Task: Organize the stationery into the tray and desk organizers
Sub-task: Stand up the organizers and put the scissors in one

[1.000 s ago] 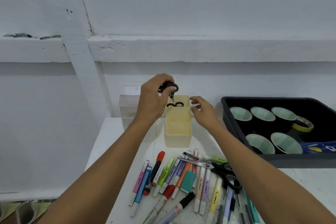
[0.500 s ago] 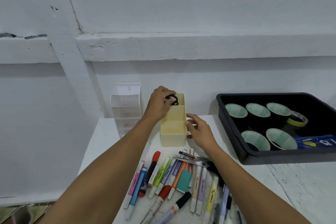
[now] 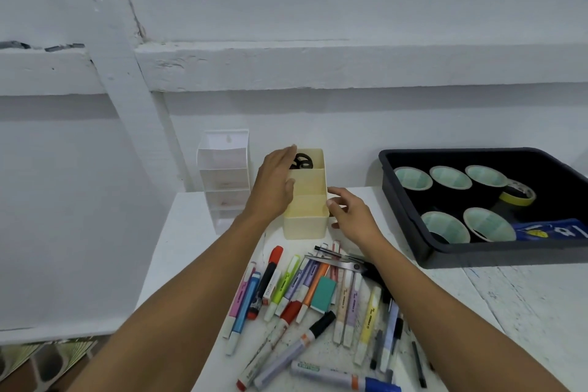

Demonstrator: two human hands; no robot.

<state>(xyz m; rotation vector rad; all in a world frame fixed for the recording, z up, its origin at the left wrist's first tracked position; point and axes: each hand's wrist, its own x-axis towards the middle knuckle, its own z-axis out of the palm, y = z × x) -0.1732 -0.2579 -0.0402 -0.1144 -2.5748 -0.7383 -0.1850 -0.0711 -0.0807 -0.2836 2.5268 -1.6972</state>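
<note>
Both hands are at the cream organizer (image 3: 306,219), which stands upright on the white surface (image 3: 191,232) at its far side, close to the wall. My left hand (image 3: 275,189) lies against the left wall, fingers straight and together, with the fingertips reaching the rim of the far compartment; it holds nothing. My right hand (image 3: 350,216) touches the right wall at the near corner, fingers loosely spread and gripping nothing.

Black scissor handles (image 3: 302,162) stick up from the far compartment, just beside my left fingertips. The two nearer compartments look bare as far as I can see into them.

Left of the organizer and just apart from it stands a white drawer unit (image 3: 224,175) against the wall. To the right, well apart, sits a black tray (image 3: 509,256) holding five pale green tape rolls (image 3: 413,178), a yellow roll (image 3: 517,192) and a blue packet (image 3: 550,229).

Near me, between my forearms, a heap of markers (image 3: 286,289) and pens lies loose on the surface, mostly pointing away from me. A teal eraser (image 3: 323,294) rests on top of them. Steel scissors (image 3: 337,262) lie across the far end of the heap, their handles partly hidden under my right forearm.
</note>
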